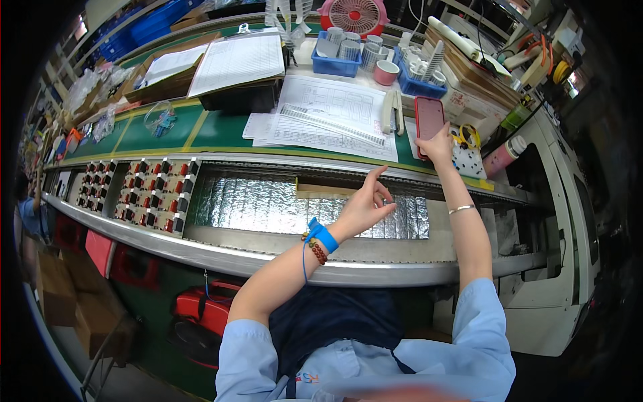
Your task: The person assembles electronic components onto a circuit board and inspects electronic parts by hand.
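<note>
My right hand [439, 145] reaches to the far side of the line and grips the lower end of a phone in a red case [429, 115], thumb on its left edge. The phone's screen faces up. My left hand [364, 209] hangs over the conveyor with nothing in it, fingers apart and half bent. A blue wrist strap [326, 238] and beads circle that wrist. Below it on the line are a shiny silver sheet [248, 204] and a narrow yellowish strip or tray [321, 189], partly hidden by the hand.
Circuit boards with red and black parts [155, 194] sit on the conveyor at left. Beyond the rail lie printed sheets [335, 110], a white stapler-like tool [392, 112] and blue bins [338, 65]. A pink bottle [507, 155] and a white machine [569, 201] stand at right.
</note>
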`<state>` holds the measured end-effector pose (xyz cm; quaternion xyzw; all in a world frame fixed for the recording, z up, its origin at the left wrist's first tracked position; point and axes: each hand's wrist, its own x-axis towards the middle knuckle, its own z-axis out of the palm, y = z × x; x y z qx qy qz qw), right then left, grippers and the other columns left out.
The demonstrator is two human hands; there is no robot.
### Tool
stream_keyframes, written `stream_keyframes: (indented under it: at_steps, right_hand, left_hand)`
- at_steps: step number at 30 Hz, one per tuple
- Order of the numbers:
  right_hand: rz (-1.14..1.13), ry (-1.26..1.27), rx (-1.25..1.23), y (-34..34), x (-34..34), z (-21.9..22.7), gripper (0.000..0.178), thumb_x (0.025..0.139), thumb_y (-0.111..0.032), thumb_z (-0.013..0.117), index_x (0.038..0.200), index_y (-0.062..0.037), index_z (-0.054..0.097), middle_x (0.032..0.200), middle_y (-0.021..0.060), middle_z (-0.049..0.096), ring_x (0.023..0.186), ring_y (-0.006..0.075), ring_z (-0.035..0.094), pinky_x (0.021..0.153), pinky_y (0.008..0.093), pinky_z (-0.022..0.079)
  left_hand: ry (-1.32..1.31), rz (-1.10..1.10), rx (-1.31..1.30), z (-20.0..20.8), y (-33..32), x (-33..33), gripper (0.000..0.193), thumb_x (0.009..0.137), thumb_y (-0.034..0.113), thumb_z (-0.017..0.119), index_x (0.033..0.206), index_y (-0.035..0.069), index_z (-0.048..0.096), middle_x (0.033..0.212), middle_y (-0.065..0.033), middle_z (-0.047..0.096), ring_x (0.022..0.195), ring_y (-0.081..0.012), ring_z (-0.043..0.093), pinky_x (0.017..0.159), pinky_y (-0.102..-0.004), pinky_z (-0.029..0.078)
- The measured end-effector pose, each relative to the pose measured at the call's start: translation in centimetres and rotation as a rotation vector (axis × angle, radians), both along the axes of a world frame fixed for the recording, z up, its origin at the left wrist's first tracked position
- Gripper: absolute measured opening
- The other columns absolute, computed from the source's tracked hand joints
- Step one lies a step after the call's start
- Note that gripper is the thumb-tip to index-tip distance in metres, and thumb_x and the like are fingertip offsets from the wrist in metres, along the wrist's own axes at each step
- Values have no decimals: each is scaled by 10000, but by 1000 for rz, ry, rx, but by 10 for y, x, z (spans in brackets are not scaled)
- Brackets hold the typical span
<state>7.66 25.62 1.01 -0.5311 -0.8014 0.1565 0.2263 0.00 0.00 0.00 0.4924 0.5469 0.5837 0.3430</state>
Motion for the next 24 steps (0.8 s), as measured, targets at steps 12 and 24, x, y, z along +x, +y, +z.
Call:
stream_keyframes:
  at_steps: [12, 24]
  right_hand:
    - [72, -223, 267, -34, -43, 32, 789, 633, -322, 701, 1268, -25, 338, 1275, 220, 366, 1157, 392, 358, 965, 460, 297]
    - [779, -97, 22, -40, -120, -17, 401, 730, -279, 610, 1055, -48, 574, 1033, 182, 565, 942, 303, 561, 826, 374, 436]
  left_hand:
    - [-31, -15, 10, 1, 2, -4, 515, 783, 21, 595, 1241, 58, 362, 762, -20, 535, 616, -60, 485, 577, -196, 426]
    - [265, 362, 430, 76, -56, -18, 256, 771, 8, 571, 1022, 29, 527, 754, -73, 562, 651, -161, 579, 561, -258, 465]
